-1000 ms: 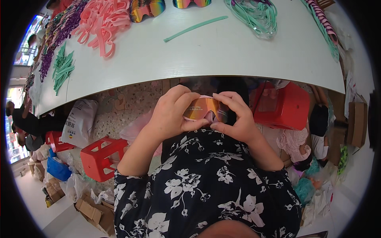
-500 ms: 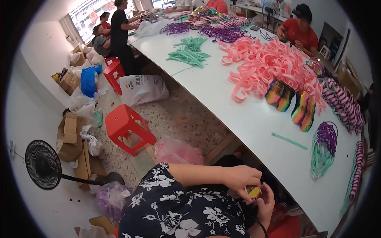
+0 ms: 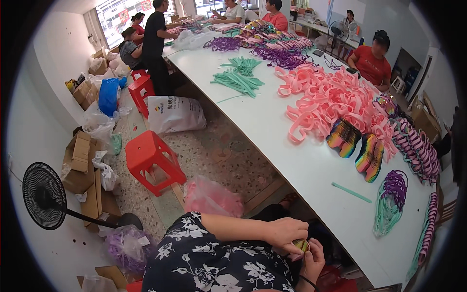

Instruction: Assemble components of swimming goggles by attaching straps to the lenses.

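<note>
In front of my body, beside the table edge, both hands hold a pair of small goggles [image 3: 302, 245] with a shiny gold-yellow mirrored lens and pink edging, partly hidden by fingers. My left hand [image 3: 287, 232] comes across from the left, its fingers bent over the top of the goggles. From below, my right hand [image 3: 314, 258] pinches the other side with thumb and fingers; a dark band circles its wrist. Closest on the white table [image 3: 311, 168] lie a short green strip [image 3: 351, 192] and two stacks of rainbow mirrored lenses [image 3: 369, 158], beside a heap of pink rubbery loops [image 3: 331, 95].
At the right lie a purple and green cord bundle [image 3: 390, 199] and rows of striped pink goggles [image 3: 418, 151]. Green strips [image 3: 237, 82] lie farther up. A red stool [image 3: 153, 158], a bag of pink pieces [image 3: 214, 197] and a black fan [image 3: 44, 195] stand left. Several people work around the table.
The view has tilted up slightly, so the table and people sit lower in it. Both hands have shifted a little left and down in the picture, still gripping the goggles.
</note>
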### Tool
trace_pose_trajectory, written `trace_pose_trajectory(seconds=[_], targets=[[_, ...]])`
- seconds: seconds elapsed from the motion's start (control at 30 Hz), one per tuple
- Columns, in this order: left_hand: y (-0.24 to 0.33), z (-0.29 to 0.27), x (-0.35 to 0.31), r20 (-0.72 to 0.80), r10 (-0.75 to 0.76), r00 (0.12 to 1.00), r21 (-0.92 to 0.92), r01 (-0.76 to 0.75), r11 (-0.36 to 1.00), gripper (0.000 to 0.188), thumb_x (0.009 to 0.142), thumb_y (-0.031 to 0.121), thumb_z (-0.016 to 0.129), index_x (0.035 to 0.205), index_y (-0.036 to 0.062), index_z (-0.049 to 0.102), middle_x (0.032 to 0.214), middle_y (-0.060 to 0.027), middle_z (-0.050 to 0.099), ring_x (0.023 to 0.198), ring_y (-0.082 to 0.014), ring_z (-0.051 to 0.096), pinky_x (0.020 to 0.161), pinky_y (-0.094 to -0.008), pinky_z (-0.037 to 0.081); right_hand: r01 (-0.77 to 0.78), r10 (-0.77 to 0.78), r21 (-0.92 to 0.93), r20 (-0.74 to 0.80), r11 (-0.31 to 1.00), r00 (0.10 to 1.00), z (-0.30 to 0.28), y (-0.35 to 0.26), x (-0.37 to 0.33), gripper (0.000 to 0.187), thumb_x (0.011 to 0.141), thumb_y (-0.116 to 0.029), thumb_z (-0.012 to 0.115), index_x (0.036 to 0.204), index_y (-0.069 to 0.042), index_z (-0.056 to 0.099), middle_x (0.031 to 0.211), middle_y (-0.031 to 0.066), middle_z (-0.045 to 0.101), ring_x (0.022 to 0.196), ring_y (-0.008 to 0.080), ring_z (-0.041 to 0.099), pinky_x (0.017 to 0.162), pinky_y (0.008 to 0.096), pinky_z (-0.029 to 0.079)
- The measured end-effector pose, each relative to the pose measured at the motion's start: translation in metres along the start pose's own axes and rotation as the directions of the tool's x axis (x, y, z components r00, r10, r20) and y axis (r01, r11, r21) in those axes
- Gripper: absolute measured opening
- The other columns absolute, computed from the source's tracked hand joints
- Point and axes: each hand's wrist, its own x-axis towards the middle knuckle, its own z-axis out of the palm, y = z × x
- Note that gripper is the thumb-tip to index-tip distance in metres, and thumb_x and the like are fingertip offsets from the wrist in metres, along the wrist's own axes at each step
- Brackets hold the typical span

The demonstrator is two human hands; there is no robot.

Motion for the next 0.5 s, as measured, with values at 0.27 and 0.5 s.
trace_pose_trajectory(seconds=[0.27, 0.5], targets=[[-0.001, 0.000, -0.002, -0.031, -0.025, 0.999, -0.032, 0.024, 0.999, 0.046, 0.084, 0.047, 0.068, 0.097, 0.0046, 0.059, 0.091, -0.0123, 0.054, 0.081, -0.0332, 0.059, 0.066, -0.0431, 0.050, -0.187, 0.193, 0.259, 0.003, 0.948, 0.981, 0.004, 0.002, -0.002, 0.034, 0.097, -0.008, 0.060, 0.127, 0.007, 0.056, 0.120, 0.0163, 0.065, 0.105, 0.0213, 0.066, 0.093, 0.0337, 0.054], [0.000, -0.008, 0.001, 0.093, -0.084, 0.992, 0.054, 0.079, 0.995, 0.041, 0.084, 0.044, 0.064, 0.094, 0.0043, 0.061, 0.090, -0.0128, 0.055, 0.082, -0.0329, 0.061, 0.067, -0.0431, 0.051, -0.231, 0.259, 0.232, -0.098, 0.945, 0.961, 0.020, 0.005, -0.004, 0.028, 0.098, -0.006, 0.056, 0.123, 0.008, 0.059, 0.111, 0.0147, 0.068, 0.095, 0.0176, 0.067, 0.086, 0.0294, 0.054]])
